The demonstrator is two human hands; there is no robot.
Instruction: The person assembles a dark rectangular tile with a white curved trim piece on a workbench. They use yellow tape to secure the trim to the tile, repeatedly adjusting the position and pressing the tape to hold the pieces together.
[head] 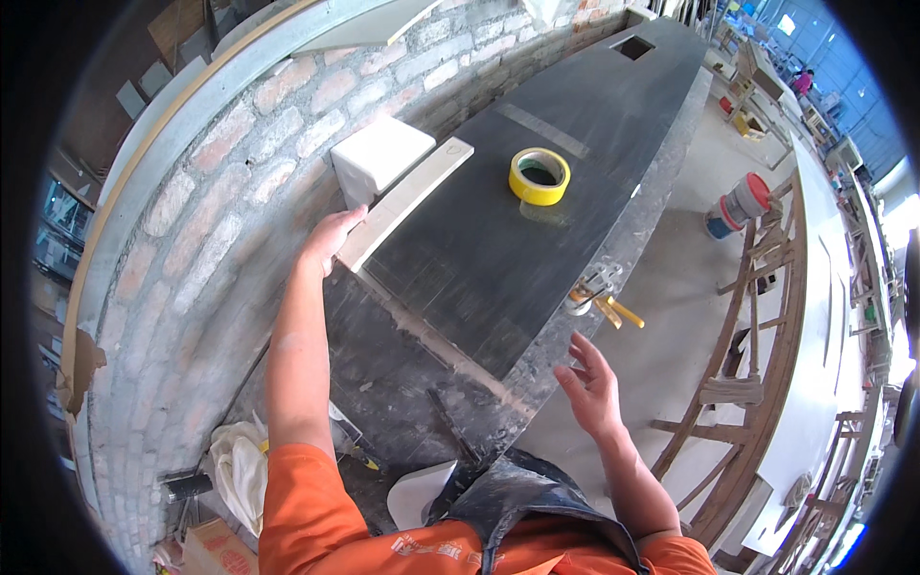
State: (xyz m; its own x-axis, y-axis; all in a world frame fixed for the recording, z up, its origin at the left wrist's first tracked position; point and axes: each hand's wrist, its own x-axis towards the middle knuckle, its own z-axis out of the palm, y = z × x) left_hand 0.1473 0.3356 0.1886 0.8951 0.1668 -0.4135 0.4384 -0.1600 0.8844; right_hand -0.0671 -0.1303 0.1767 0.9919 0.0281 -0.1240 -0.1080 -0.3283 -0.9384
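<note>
My left hand (332, 237) rests at the near end of a pale, narrow strip of board or stone (406, 205), fingers on its outer edge; whether it grips the strip is unclear. The strip lies along the left edge of a long dark slab (474, 266), beside a white block-like piece (384, 154). Over the slab's near right side hangs my right hand (591, 384), empty, fingers apart. Just beyond it, a tool with yellow handles (622, 313) sits by a small round container (577, 303) at the worktop's edge. A yellow roll of tape (539, 177) rests on the slab.
A brick wall (273, 136) runs along the left. Near me on the dark worktop (388, 388) lie a black bar (453, 425), a utility knife (359, 445) and a white curved piece (419, 496). Right are buckets (747, 195) and wooden trestles (773, 345). A person (803, 83) is far off.
</note>
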